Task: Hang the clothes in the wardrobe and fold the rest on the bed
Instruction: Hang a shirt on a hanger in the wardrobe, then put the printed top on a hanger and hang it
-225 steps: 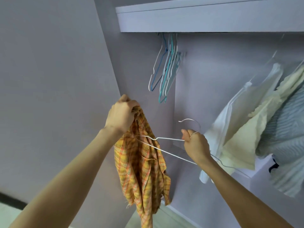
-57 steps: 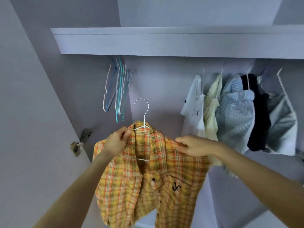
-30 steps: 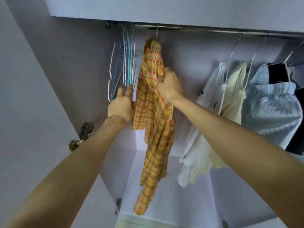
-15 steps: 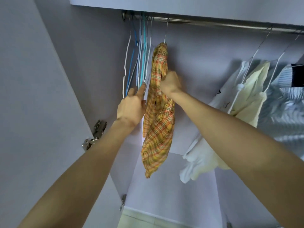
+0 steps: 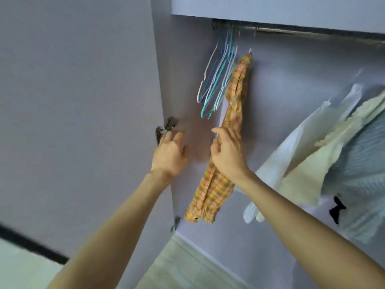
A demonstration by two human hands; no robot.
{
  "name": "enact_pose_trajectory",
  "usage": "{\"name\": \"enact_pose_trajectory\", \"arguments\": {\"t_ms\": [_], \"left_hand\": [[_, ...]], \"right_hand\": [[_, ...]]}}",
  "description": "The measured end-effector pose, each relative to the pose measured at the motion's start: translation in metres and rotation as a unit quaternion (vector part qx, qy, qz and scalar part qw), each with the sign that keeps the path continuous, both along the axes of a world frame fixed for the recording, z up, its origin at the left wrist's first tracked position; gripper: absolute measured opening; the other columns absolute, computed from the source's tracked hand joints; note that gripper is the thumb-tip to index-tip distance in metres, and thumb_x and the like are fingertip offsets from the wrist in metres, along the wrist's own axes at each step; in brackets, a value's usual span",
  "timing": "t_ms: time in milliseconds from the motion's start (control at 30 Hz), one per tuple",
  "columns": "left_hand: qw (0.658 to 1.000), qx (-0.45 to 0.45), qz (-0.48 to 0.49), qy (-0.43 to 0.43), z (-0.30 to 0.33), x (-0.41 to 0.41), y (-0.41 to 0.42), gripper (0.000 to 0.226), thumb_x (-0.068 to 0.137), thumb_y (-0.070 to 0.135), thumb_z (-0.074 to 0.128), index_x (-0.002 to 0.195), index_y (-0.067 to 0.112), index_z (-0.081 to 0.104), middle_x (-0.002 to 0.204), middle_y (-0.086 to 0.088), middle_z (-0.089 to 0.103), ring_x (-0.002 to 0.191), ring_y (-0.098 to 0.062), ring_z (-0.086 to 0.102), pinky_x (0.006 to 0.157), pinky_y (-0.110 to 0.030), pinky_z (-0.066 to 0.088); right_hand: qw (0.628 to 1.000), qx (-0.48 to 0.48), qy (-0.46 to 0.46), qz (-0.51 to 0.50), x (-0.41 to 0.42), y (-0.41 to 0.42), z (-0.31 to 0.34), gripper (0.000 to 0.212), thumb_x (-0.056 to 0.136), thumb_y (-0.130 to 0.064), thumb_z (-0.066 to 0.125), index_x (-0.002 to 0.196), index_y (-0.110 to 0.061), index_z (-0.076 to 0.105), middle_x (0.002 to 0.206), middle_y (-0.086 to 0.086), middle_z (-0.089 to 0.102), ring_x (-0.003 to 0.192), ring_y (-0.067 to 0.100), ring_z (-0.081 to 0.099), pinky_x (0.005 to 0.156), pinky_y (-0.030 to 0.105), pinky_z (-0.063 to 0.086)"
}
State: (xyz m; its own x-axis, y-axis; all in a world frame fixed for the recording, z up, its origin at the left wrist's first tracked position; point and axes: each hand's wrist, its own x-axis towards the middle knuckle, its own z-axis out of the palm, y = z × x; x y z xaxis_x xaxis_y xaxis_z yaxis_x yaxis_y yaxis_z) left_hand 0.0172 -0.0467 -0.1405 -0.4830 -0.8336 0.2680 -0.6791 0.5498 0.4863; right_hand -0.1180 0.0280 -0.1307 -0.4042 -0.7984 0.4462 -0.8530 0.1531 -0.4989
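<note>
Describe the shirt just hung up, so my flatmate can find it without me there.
Follow the metal rail under the wardrobe shelf to its left end, where empty wire hangers cluster. The orange-yellow plaid shirt hangs just right of them, with the right hand on it. It is the only checked, warm-coloured garment; the others further right are pale.

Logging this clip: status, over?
Left hand open, free. Right hand on plaid shirt, grip unclear. Shirt hung on rail beside empty hangers.
</note>
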Motion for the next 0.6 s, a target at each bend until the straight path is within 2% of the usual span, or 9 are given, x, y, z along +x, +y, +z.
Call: {"name": "enact_pose_trajectory", "arguments": {"t_ms": [133,267,333,433,567,600], "left_hand": [[0.992,0.023,0.12,0.041,-0.028,0.09,0.073,0.037,0.093,0.017,0.05,0.129,0.011,0.053,0.133,-0.01,0.05,0.12,-0.031,0.047,0.1,-0.041,0.039],[0.95,0.075,0.296,0.072,-0.061,0.208,0.162,0.033,0.092,0.015,0.053,0.124,0.011,0.058,0.129,-0.009,0.054,0.113,-0.03,0.054,0.097,-0.038,0.041],[0.914,0.094,0.387,0.074,-0.076,0.274,0.215,0.031,0.092,0.014,0.052,0.122,0.012,0.059,0.128,-0.008,0.055,0.113,-0.028,0.054,0.096,-0.034,0.041],[0.85,0.109,0.509,0.078,-0.092,0.357,0.293,0.031,0.092,0.013,0.052,0.122,0.011,0.06,0.127,-0.01,0.056,0.111,-0.029,0.055,0.092,-0.033,0.04],[0.752,0.11,0.643,0.093,-0.11,0.446,0.402,0.03,0.091,0.01,0.053,0.12,0.008,0.061,0.124,-0.013,0.058,0.109,-0.031,0.056,0.089,-0.033,0.04],[0.737,0.115,0.659,0.097,-0.116,0.456,0.415,0.03,0.091,0.011,0.053,0.119,0.008,0.062,0.123,-0.013,0.058,0.109,-0.03,0.056,0.089,-0.033,0.04]], "right_hand": [[0.971,0.099,-0.081,0.201,0.073,0.035,-0.027,0.026,0.091,-0.008,0.047,0.113,-0.009,0.061,0.104,0.009,0.069,0.097,0.03,0.061,0.084,0.036,0.046],[0.909,0.19,-0.113,0.352,0.176,0.075,-0.061,0.024,0.093,-0.008,0.045,0.109,-0.008,0.063,0.094,0.013,0.07,0.089,0.031,0.065,0.082,0.041,0.05],[0.859,0.243,-0.127,0.432,0.238,0.101,-0.078,0.025,0.094,-0.008,0.042,0.108,-0.007,0.062,0.093,0.011,0.07,0.09,0.03,0.066,0.083,0.041,0.05],[0.784,0.314,-0.125,0.52,0.323,0.14,-0.097,0.026,0.096,-0.012,0.038,0.11,-0.011,0.061,0.092,-0.003,0.064,0.093,0.02,0.063,0.087,0.033,0.049],[0.687,0.382,-0.071,0.614,0.44,0.197,-0.119,0.027,0.096,-0.014,0.038,0.112,-0.014,0.06,0.104,0.004,0.066,0.098,0.021,0.06,0.087,0.031,0.047],[0.679,0.385,-0.058,0.622,0.455,0.204,-0.123,0.028,0.096,-0.014,0.038,0.112,-0.015,0.061,0.106,0.004,0.066,0.1,0.021,0.06,0.087,0.029,0.047]]}}
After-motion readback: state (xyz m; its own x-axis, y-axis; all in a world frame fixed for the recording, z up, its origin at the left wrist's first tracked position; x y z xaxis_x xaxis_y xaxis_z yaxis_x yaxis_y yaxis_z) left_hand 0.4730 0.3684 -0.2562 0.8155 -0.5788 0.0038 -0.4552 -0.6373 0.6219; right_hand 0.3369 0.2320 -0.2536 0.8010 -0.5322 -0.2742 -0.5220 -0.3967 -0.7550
